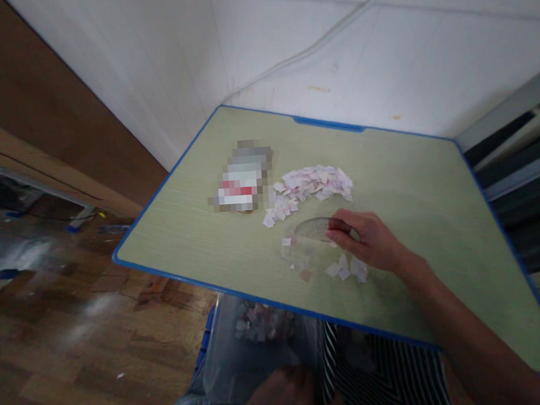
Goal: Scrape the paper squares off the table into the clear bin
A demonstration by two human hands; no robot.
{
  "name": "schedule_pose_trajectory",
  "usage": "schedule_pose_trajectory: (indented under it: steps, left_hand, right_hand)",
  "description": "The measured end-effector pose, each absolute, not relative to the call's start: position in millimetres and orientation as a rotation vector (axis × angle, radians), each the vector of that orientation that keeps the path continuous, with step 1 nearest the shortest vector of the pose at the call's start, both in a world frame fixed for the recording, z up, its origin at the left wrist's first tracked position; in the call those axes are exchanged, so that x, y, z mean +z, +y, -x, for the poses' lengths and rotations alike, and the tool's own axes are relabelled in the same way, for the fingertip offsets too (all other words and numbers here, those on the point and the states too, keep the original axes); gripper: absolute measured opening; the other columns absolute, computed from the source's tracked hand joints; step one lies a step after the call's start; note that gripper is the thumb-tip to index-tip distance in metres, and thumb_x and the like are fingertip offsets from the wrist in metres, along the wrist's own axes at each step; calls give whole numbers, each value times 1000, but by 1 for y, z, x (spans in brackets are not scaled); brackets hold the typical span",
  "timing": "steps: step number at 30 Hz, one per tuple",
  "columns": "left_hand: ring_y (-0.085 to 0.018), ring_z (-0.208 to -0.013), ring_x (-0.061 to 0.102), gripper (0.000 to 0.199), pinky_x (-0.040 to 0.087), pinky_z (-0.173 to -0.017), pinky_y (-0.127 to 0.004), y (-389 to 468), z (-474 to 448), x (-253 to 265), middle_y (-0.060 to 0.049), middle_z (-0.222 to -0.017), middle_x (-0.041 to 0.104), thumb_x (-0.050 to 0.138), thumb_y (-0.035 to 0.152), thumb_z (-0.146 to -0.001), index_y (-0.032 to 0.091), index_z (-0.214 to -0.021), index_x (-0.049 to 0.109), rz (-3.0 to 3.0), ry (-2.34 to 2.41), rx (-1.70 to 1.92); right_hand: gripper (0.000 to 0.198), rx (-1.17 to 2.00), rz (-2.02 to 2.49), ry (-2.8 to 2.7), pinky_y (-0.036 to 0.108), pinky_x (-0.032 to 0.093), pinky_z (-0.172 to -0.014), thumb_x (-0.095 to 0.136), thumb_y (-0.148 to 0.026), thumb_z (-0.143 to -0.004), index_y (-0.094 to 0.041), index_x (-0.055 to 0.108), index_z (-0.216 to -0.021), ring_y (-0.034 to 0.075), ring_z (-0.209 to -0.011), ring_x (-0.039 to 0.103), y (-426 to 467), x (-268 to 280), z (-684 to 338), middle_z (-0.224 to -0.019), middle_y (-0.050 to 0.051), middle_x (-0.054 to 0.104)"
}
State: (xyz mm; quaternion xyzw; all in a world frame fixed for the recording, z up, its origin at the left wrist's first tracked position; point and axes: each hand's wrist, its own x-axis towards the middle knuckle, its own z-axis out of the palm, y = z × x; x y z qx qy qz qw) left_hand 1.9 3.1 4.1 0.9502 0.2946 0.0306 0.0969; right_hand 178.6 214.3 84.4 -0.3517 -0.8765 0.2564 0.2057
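Right hand [369,237]: fingers and thumb clamped on one end of a curved comb-like tool [314,228]. The tool's long axis runs roughly sideways across the surface [183,215], its free end extending to the left of the fingers. The main pile of paper scraps [315,182] lies beyond the tool, on the side away from the person, with a visible gap between them. A small group of loose scraps [345,267] lies on the near side, just below the right hand; a few others lie farther left. The right hand is the nearer one to all the paper on the surface.

Left hand [285,391]: low, at the near end of a clear plastic bin [235,368] below the surface's near edge. Its fingers are dark and blurred; whether they grip the bin cannot be told.

Materials: the tool is thin, partly see-through and darker along its arched edge; teeth cannot be confirmed. Scraps are flat, angular and pale with pinkish marks, heaped in a loose arc. The surface is pale green with faint grain and a blue rim. The bin is smooth and translucent, with crumpled-looking pieces [264,321] inside.
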Motion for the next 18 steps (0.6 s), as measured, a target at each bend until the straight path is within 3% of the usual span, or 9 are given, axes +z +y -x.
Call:
schedule_pose_trajectory:
  steps: [4, 10, 18]
  left_hand:
    - [-15, -50, 54, 26, 35, -38, -24, 0, -2, 0, 5, -66, 58, 53, 32, -95, 25, -119, 44, -2786, 893, 227]
    - [-14, -51, 54, 31, 36, -40, -23, -4, -3, -7, 5, -68, 59, 60, 32, -91, 28, -118, 45, -2746, 920, 198]
    - [-16, -49, 52, 24, 32, -37, -25, 3, -2, 2, 5, -63, 56, 56, 34, -93, 27, -114, 46, -2789, 913, 296]
  right_hand:
    - [16, 739, 1040, -2454, 23, 37, -56, 45, -30, -89, -19, 50, -78, 12, -58, 52, 216, 78, -175, -68, 2, 61]
    - [20, 644, 938, -2517, 22, 32, -52, 47, -28, -85, -19, 47, -68, 10, -50, 43, 215, 87, -179, -55, -2, 50]
    - [19, 681, 975, -2535, 22, 33, -52, 47, -29, -87, -19, 49, -70, 10, -52, 45, 215, 89, -180, -58, -1, 52]
